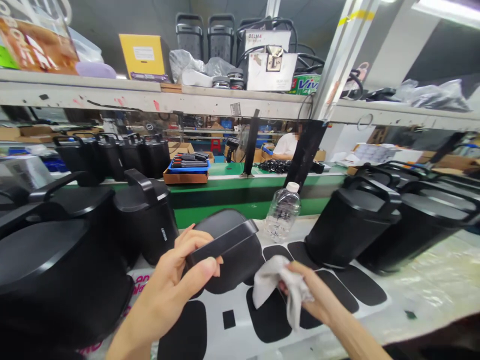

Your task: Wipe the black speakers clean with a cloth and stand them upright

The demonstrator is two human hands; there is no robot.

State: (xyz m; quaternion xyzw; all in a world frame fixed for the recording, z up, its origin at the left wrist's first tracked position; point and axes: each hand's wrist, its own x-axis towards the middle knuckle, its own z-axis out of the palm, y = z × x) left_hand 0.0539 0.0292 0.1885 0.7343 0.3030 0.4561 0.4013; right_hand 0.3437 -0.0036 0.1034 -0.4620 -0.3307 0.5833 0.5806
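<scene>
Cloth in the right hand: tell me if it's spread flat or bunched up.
Bunched up. The cloth hangs in crumpled folds from the right hand, pinched between its fingers.

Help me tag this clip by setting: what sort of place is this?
Probably a factory finishing line: rows of identical black units stand on the bench, a green conveyor runs behind, and the left hand holds one unit while the right hand holds a cloth.

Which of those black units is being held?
The middle black unit, tilted, gripped at its handle by the left hand; the right hand holds a grey cloth beside it. The others stand untouched.
</scene>
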